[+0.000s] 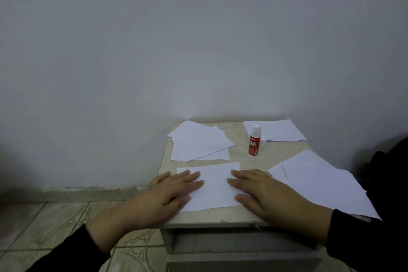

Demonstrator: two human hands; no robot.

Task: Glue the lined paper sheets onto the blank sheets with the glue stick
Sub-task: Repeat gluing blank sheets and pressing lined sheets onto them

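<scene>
The left hand (170, 192) and the right hand (262, 192) lie flat with straight, relaxed fingers on a smooth white rectangular sheet (213, 185) at the near edge of the small beige table (238, 157); whether it is lined is hard to see. Just right of the right fingers lies the lined paper (326, 183), its edge cut off by a dark sleeve. Beyond the fingertips stands the upright red-and-white glue stick (254, 142), between a loose pile of blank sheets (198, 142) and a neat stack (278, 130).

Both forearms reach forward, left grip (174, 191) and right grip (260, 192) flat, palms down, fingers straight.
</scene>
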